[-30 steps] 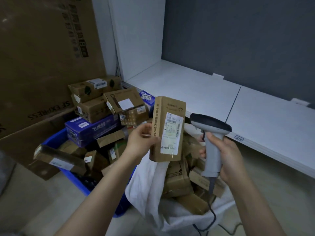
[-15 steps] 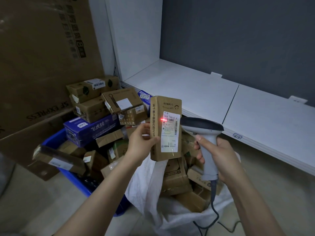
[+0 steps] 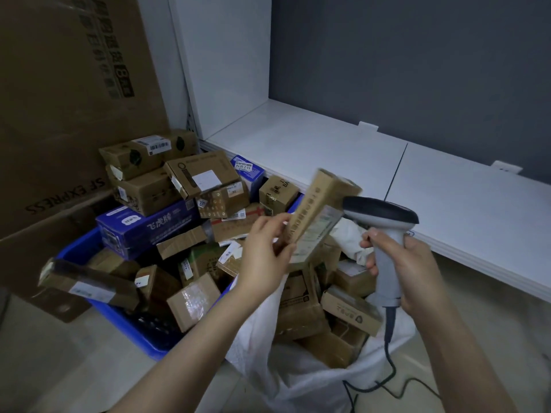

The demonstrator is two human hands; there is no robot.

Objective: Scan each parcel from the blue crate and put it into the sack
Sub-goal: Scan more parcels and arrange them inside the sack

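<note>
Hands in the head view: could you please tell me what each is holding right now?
Left hand: pinches the long tan cardboard parcel by its lower end.
Right hand: grips the grey handheld barcode scanner.

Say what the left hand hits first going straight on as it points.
Probably the scanner head: the left hand points up-right, and the tilted parcel it holds sits close beside it. Depth unclear.
</note>
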